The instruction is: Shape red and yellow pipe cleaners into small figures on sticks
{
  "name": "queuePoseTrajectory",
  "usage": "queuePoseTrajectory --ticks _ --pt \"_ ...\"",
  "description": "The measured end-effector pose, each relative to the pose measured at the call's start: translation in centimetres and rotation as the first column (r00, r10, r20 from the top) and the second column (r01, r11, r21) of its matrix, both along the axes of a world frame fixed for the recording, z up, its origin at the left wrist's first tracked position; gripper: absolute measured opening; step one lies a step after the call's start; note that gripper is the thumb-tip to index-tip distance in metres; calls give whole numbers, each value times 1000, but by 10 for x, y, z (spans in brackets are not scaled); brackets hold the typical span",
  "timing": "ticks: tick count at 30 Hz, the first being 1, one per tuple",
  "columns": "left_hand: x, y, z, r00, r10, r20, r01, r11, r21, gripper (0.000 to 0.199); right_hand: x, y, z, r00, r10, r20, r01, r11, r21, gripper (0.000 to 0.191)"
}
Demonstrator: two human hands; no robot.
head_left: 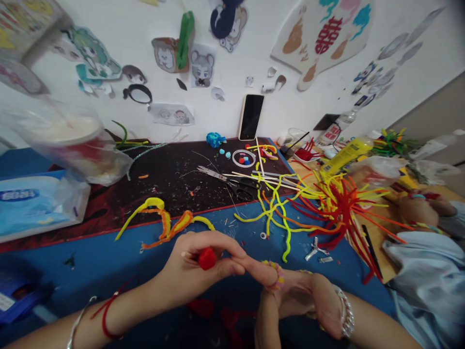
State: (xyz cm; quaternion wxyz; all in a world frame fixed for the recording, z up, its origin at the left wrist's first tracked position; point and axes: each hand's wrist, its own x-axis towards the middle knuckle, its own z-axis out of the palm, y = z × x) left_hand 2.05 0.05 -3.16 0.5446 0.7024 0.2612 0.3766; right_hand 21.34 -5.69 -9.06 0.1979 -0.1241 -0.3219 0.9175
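Near the front edge of the blue table mat (119, 252), my left hand (203, 261) is closed around a thin wooden stick with a fuzzy red piece (207, 259) showing between its fingers. Its thumb and index fingertip meet the index fingertip of my right hand (290, 295). That right hand has its fingers apart, with a pink and yellow ring (278, 275) on one finger; whether it holds something tiny at the touching fingertips is too small to tell. Just beyond my hands lie yellow and orange fuzzy stem shapes (169, 225).
Scissors (232, 182) rest on the dark mat. Yellow, orange and red fuzzy stems (337, 203) spread at the right. A phone (251, 116) leans on the wall. Tissue pack (39, 201) and bagged cup (72, 140) stand left. Another person's arm (421, 211) is far right.
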Motion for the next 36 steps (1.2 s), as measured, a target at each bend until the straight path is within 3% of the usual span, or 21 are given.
queuePoseTrajectory --ticks 3,10,14,16,20,27,31,36 --pt "0 -1 1 1000 -10 10 9 1000 7 7 1 1 1 975 119 -190 -119 993 13 131" --pt "0 -1 3 999 -42 32 41 999 34 5 3 -2 5 969 60 -241 -46 997 64 121" --pt "-3 -1 3 1000 -18 -3 19 984 179 7 2 -1 8 964 53 -260 -29 995 94 110" --pt "-6 -2 3 999 20 -28 -9 941 337 20 1 0 10 964 36 -262 -14 996 85 112" --pt "-12 1 7 995 65 -78 -5 797 604 46 -1 3 19 970 58 -236 -40 996 80 117" --pt "-9 12 19 995 -36 -91 91 676 731 19 1 5 29 987 51 -156 -45 998 45 115" --pt "-10 10 19 995 9 -101 63 726 685 20 0 5 30 980 41 -194 -24 996 91 108" --pt "-12 5 17 989 106 -101 -39 852 521 12 -2 3 32 960 -30 -277 74 985 153 101"
